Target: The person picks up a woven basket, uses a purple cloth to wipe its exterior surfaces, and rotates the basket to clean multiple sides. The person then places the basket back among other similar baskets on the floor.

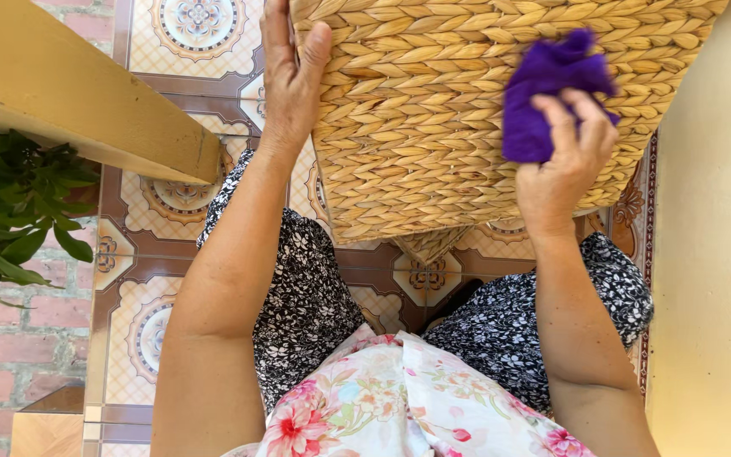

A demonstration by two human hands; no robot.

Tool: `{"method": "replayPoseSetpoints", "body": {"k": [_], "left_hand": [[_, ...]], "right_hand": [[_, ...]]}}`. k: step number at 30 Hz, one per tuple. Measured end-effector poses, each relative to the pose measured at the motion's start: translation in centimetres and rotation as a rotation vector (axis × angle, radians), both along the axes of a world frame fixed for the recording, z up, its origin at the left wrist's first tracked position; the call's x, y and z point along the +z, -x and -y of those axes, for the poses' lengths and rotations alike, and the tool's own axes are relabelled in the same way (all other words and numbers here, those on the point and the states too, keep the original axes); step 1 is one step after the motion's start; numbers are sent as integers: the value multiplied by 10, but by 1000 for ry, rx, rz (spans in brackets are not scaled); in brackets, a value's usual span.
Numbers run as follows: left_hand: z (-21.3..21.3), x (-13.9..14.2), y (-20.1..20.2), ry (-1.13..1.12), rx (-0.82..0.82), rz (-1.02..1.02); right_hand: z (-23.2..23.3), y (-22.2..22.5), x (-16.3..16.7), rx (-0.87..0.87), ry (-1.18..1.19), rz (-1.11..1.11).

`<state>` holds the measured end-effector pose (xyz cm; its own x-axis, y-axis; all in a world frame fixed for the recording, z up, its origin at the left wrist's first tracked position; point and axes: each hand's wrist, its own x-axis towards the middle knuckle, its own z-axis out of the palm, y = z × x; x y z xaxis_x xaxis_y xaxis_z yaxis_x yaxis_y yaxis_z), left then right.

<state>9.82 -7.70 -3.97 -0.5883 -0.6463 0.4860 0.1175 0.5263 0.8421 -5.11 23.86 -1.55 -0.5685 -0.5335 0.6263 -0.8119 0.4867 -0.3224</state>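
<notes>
Head view, looking down. Woven straw basket held up over the person's lap, tilted so one broad woven side faces the camera; its lower edge sits above the knees, clear of the tiled floor. Left hand grips the basket's left edge, thumb on the face and fingers curled round the side, clamped on the weave. Right hand presses a purple cloth against the right part of the basket's face; fingers bunched and closed on the cloth. Cloth is crumpled and touching the weave, not hanging free. Person is seated, in dark floral trousers and a pink flowered top. Green plant at left beside a yellow ledge, yellow wall at right.

Risks, as a judgement: only the left hand holds the basket, so a hard push from the cloth hand could twist it out of that grip and drop it onto the knees or floor. Rough weave ends may snag the cloth fibres. Whether the basket's far side rests on anything is hidden.
</notes>
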Motion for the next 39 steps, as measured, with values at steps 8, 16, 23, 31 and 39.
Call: {"method": "replayPoseSetpoints", "body": {"k": [8, 16, 23, 31, 39], "left_hand": [[-1, -5, 3, -133, -41, -78], [3, -8, 3, -213, -111, -153], [4, -10, 9, -100, -90, -125], [-7, -1, 3, -208, -77, -133], [2, 15, -9, -411, -142, -184]], "right_hand": [[56, -88, -24, 391, -97, -38], [67, -108, -21, 596, -147, -186], [-10, 20, -48, -29, 10, -68], [-79, 145, -66, 142, 1107, 765], [-88, 124, -66, 154, 1109, 772]]}}
